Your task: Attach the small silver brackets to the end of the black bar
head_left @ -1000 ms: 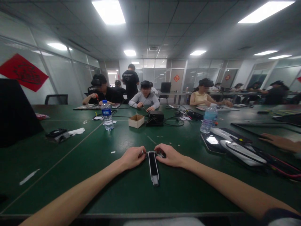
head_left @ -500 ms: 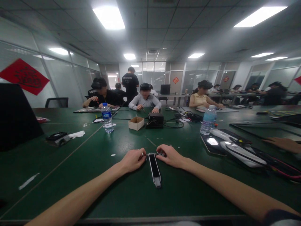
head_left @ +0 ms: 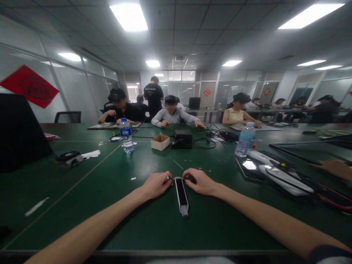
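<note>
Watching this slim device (head_left: 181, 194) skate about, bit nervous

It's lying on the counter (head_left: 154, 223) between the left hand (head_left: 158, 185) and right hand (head_left: 199, 182), both curled in at its far end. Can't tell if either is really gripping, the fingers hide it. If one side pushes harder, I reckon it could swivel, since nothing seems to brace the near end. Compared with a second ago, that end's swung slightly right, and the co-worker opposite (head_left: 172, 115) has an arm stretched out sideways

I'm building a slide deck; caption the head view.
Left hand and right hand flank the far end of a slim device on a green table.
</note>
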Motion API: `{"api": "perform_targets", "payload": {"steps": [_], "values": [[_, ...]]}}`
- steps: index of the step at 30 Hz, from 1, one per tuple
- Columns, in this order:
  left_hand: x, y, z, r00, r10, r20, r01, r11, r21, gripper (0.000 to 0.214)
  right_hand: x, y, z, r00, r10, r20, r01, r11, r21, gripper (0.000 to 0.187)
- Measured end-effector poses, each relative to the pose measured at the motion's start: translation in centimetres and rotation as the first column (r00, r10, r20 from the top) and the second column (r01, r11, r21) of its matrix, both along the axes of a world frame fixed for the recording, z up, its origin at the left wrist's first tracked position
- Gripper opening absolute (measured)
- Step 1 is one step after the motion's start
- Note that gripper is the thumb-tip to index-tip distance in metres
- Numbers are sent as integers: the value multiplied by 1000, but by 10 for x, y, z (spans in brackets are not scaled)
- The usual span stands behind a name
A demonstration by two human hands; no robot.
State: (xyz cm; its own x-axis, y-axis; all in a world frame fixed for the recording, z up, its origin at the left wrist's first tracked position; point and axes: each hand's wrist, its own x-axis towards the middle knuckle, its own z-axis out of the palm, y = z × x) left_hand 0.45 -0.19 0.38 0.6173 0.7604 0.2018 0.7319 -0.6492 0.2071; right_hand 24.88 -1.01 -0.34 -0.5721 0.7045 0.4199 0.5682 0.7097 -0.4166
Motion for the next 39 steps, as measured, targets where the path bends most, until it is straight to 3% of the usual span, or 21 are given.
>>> {"api": "perform_targets", "payload": {"steps": [6,9,12,16,22,27,32,39], "values": [[1,0,0,1000,7,-12,-7,1000,-3,16,22,20,5,972,-230,47,219,961,171,27],[1,0,2,1000,11,-22,-11,1000,-6,16,42,33,4,922,-343,180,299,926,230,29],[1,-1,2,1000,-6,-14,6,1000,-7,17,54,42,1,861,-387,331,332,919,211,24],[1,0,2,1000,-11,-3,11,1000,-18,17,57,47,-4,850,-368,377,333,930,157,18],[2,-1,2,1000,-4,-4,4,1000,-6,17,52,48,-8,884,-337,323,303,941,153,17],[2,-2,3,1000,-6,-10,6,1000,-14,16,35,35,-6,978,-168,120,158,983,89,19],[3,-2,3,1000,9,-23,-9,1000,-3,16,14,15,-1,999,14,37,-17,998,61,18],[3,-2,1,1000,6,-12,-6,1000,3,16,8,11,-4,999,34,1,-34,998,57,17]]}}
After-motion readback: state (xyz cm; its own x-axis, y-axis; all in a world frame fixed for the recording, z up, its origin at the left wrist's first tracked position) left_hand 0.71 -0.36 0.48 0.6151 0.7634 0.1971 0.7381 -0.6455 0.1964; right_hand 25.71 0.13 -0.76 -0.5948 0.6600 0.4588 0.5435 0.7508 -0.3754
